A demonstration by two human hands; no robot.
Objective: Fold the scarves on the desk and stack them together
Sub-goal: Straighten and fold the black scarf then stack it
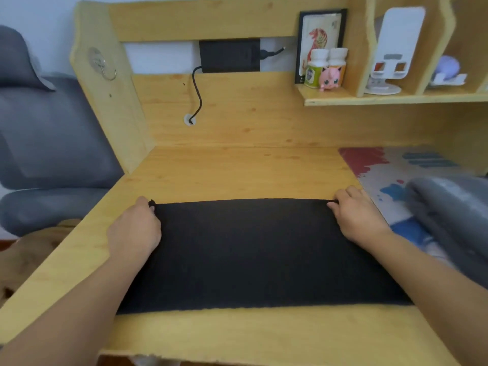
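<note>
My left hand (134,228) pinches the far-left corner of the black scarf (253,254) lying flat mid-desk (237,170); my right hand (355,213) pinches the far-right corner. Uneven pulling could skew the fold, or nudge the grey scarf (449,223) beside it.

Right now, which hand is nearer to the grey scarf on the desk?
The right hand. It pinches the far right corner of the black scarf, just beside the grey scarf. The left hand holds the black scarf's far left corner, across its whole width.

Grey chair (52,143), framed picture (318,40)
</note>
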